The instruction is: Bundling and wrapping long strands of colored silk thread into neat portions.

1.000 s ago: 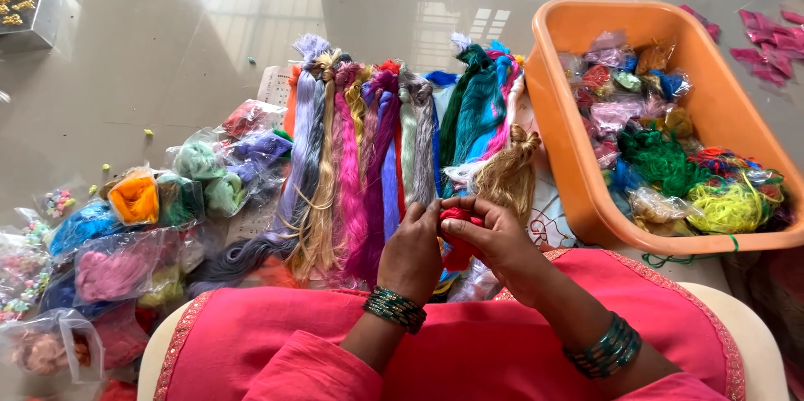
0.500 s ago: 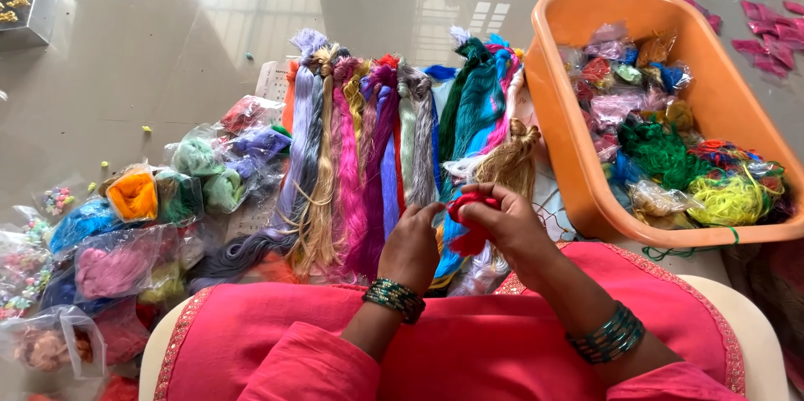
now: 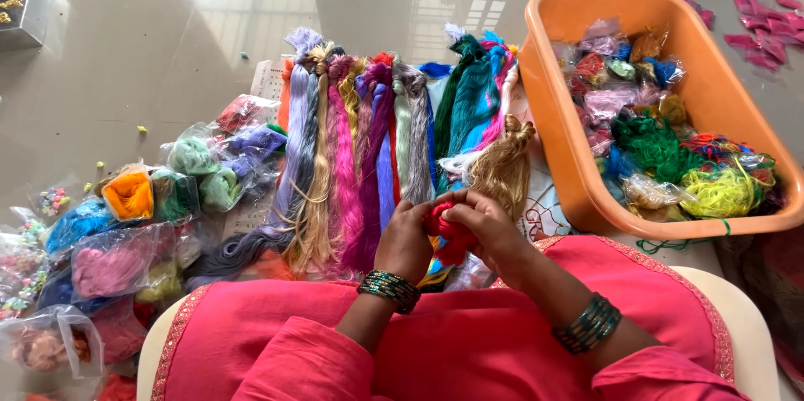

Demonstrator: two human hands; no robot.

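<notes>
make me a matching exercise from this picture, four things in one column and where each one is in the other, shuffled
Things:
1. red thread bundle
2. orange tub
3. orange thread in a clear bag
4. golden-tan skein

Places:
A. on the floor at the far left of the spread
B. between the left hand and right hand
C. just beyond the hands, beside the tub
D. to the right of the row of skeins

Pairs: 1-B, 2-D, 3-A, 4-C

Skeins (image 3: pixel 377 150) lie side by side in a row on the floor (image 3: pixel 126 49), ahead of the hands. Tub (image 3: pixel 578 141) sits right of the row, holding thread bundles (image 3: pixel 662 146); bagged threads (image 3: pixel 126 233) are piled left of it. Hands meet on a thread wad (image 3: pixel 448 229) over the lap (image 3: pixel 469 342), just near of the row.
</notes>
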